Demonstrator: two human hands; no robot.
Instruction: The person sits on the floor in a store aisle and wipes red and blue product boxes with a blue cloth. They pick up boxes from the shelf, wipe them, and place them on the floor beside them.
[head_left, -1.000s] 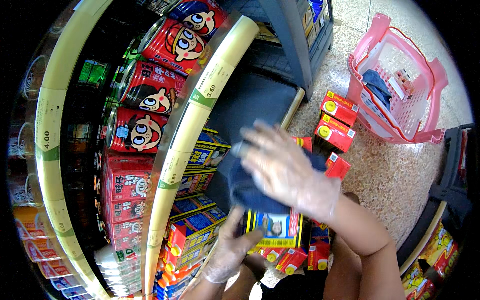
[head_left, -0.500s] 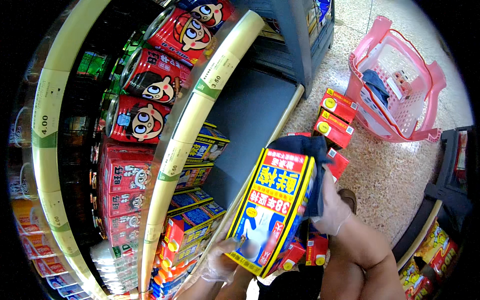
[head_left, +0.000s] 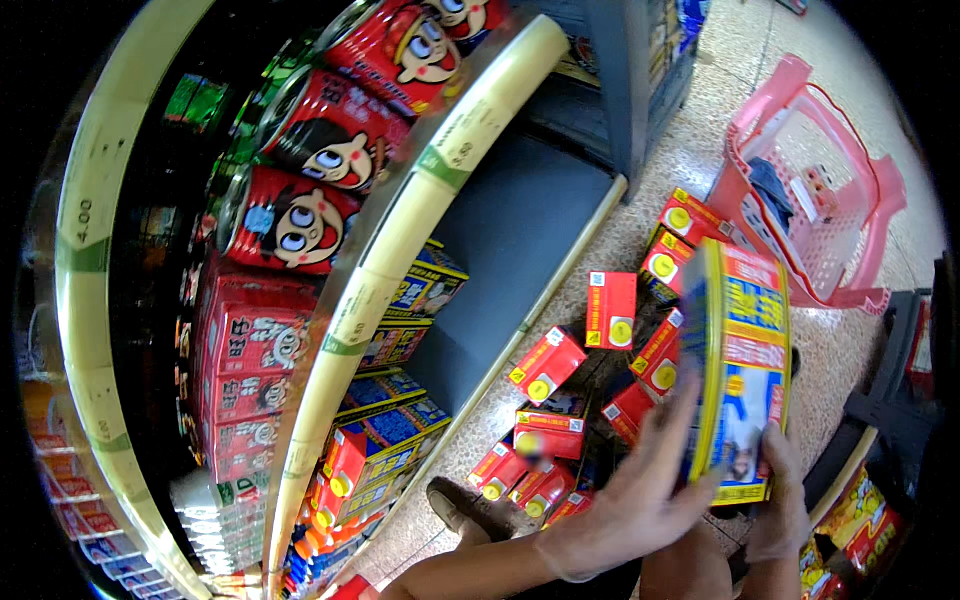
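Observation:
A large drink carton (head_left: 745,370), printed blue, yellow and red, is held up between my two hands over the floor at the right. My left hand (head_left: 640,485), in a thin clear glove, presses along its left side with the fingers pointing up. At the lower right edge, my right hand (head_left: 785,495) is closed round the carton, some of its fingers hidden behind. Below and left of it, several similar red-topped cartons (head_left: 610,310) with yellow caps stand on the speckled floor. No dark cloth shows in either hand.
A pink basket (head_left: 738,185) at the far right holds a dark cloth and a small package. On the left, shelves carry red cans (head_left: 300,215) and small red boxes (head_left: 260,385); more cartons (head_left: 390,440) fill part of the grey bottom shelf (head_left: 520,225). Snack bags (head_left: 865,515) are at lower right.
The carton has moved right and turned more upright. My left hand has shifted from its lower corner to its side. The dark cloth my right hand held against it is out of sight.

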